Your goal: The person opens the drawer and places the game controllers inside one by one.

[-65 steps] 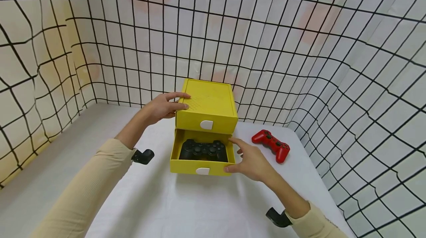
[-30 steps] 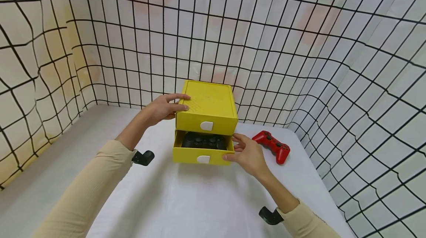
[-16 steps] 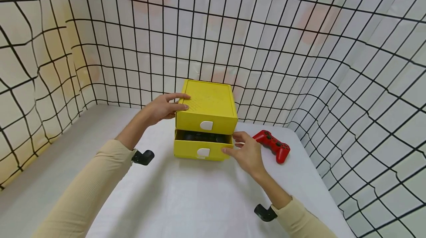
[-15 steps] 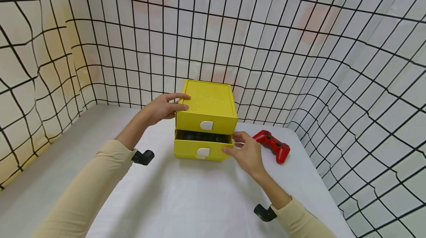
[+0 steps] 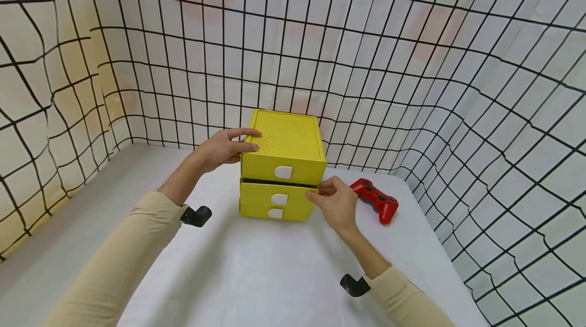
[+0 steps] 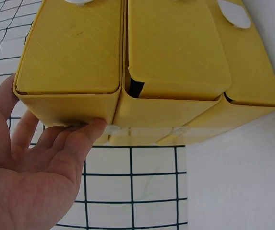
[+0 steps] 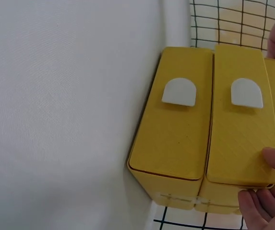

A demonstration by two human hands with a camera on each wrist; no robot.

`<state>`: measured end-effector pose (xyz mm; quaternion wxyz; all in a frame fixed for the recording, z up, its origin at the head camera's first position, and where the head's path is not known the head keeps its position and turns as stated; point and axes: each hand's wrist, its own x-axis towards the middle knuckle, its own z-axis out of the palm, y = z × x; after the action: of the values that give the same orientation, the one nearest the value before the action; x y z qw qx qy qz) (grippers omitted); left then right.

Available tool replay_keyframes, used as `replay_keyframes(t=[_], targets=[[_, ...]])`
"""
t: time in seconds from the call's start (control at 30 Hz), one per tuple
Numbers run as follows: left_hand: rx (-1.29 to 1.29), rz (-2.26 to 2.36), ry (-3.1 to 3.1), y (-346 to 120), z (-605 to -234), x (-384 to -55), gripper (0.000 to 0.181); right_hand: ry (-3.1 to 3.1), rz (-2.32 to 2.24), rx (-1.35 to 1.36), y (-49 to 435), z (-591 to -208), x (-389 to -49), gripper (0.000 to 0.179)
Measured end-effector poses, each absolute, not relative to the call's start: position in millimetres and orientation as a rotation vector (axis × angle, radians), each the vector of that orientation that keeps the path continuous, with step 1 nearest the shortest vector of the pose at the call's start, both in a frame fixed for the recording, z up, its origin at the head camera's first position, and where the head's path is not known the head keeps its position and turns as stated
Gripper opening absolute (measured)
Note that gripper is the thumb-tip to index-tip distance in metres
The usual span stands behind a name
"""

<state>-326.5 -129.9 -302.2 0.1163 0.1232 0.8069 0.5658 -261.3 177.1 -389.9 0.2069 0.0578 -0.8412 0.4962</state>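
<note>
**Both hands on the yellow drawers, and the middle one stands proud**

Centre of the frame, here it is: the yellow drawer box sits on the white bench, its fronts facing the person, so both hands come at it easily. Three drawers, stacked. The top drawer is in flush; the bottom drawer looks flush too. It's the middle drawer that's out of line! It juts forward slightly, a thin dark slit above its front, and whatever lies inside is out of sight.

Look just left of centre: the left grip has the box by its upper left edge, two tips over the top, the other fingers bent against the side wall. Why up there? Bracing, by the look of it, steadying the shell well away from the moving drawer.

And the right grip, right of centre: thumb on the middle drawer's front, fingers bent at its side, the right-hand edge pinched between them. That hold probably lets one hand push and steer at once. The middle tab goes untouched; a tab like that seems better suited to pulling.

Further right, the red game controller lies slantwise on the bench, held by neither hand, seemingly parked out of the drawer's path.
</note>
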Motion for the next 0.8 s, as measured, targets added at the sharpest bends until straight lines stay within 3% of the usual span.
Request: replay_keyframes(t=[0.8], targets=[[0.320,1.645,2.376,-128.0,-300.4,-326.6,0.052,-2.170,1.314,0.216,171.8,-405.0,-273.0,0.032]])
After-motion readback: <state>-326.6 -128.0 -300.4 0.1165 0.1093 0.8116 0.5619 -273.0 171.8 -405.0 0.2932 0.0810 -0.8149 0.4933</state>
